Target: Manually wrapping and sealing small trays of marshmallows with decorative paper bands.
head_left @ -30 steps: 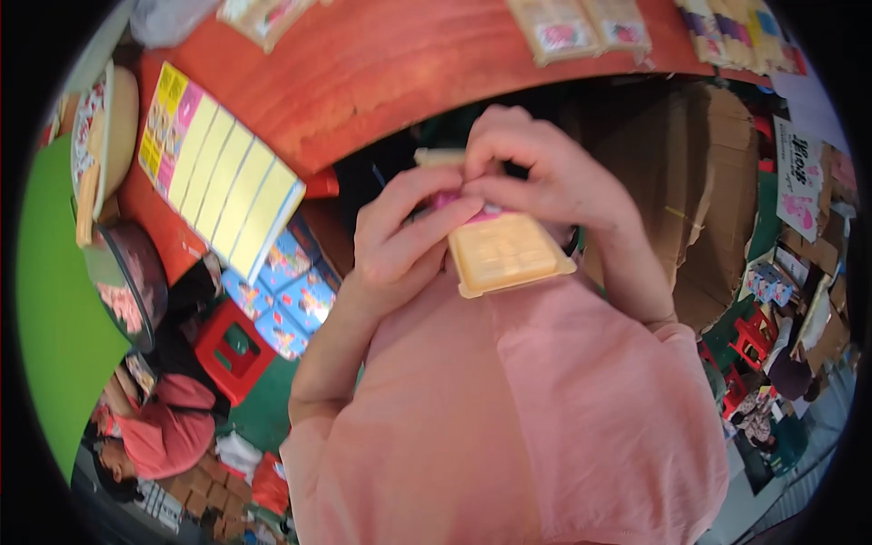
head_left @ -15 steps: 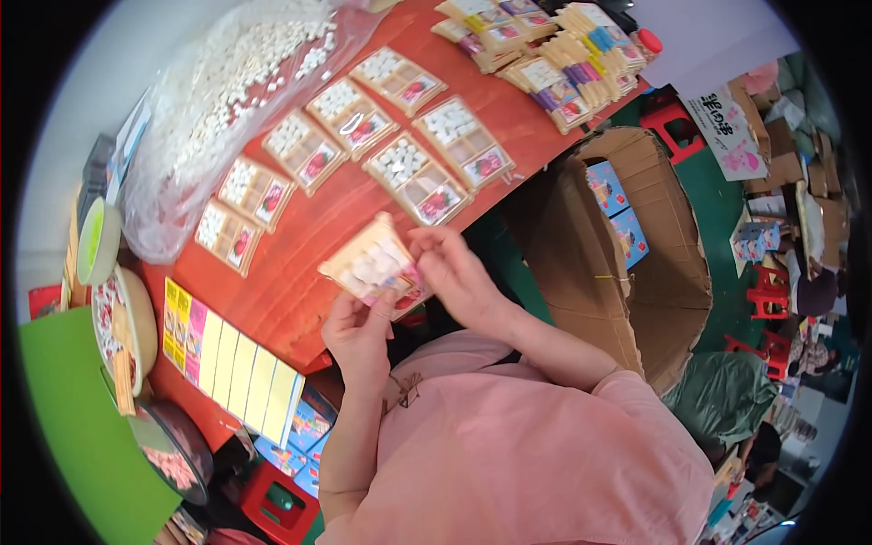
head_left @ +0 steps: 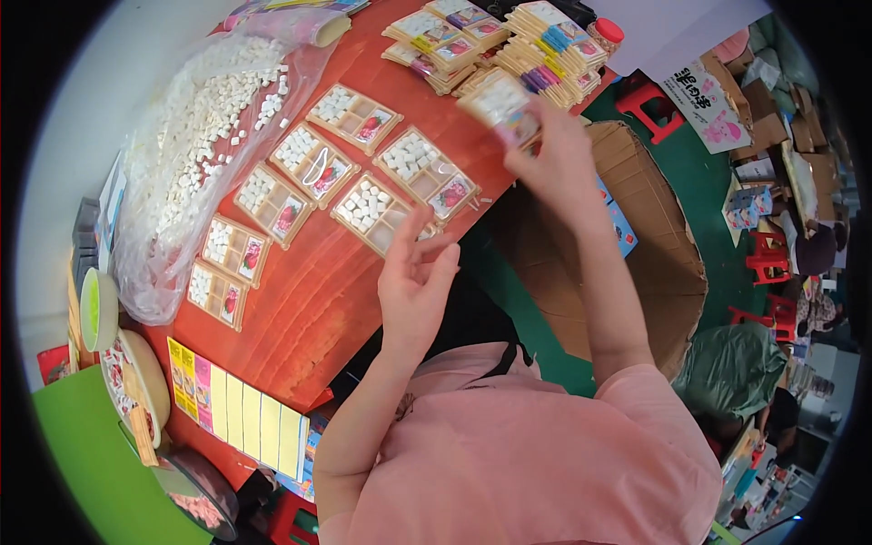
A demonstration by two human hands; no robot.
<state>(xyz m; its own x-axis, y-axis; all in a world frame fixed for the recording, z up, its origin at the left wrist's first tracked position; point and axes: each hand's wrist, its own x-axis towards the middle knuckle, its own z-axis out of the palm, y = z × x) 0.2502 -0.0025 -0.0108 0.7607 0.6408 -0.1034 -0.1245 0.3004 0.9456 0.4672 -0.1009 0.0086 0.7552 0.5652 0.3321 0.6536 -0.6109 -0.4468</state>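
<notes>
My right hand (head_left: pixel 559 159) is stretched out to the far right, closed on a compartment tray (head_left: pixel 498 98) of small white pieces, a little blurred. That tray is beside the stacked trays (head_left: pixel 545 59) at the table's far right corner; whether it touches them I cannot tell. My left hand (head_left: pixel 416 291) hovers near the table edge, its fingers apart and holding nothing. Just past its fingertips lies a filled tray (head_left: pixel 366 207), partly covered by the hand. Several similar trays, such as one tray (head_left: pixel 313 163) with a strawberry picture, lie in rows on the red table (head_left: pixel 300 282).
A clear plastic bag (head_left: pixel 150 263) of loose white pieces spreads along the table's far left. A sheet of yellow labels (head_left: pixel 245 413) lies at the near left, beside a cream bowl (head_left: pixel 159 381). An open cardboard box (head_left: pixel 654 263) stands on the green floor to the right.
My right hand has carried the filled tray from in front of me to the far right stacks. My left hand has let go of it and moved slightly up and right.
</notes>
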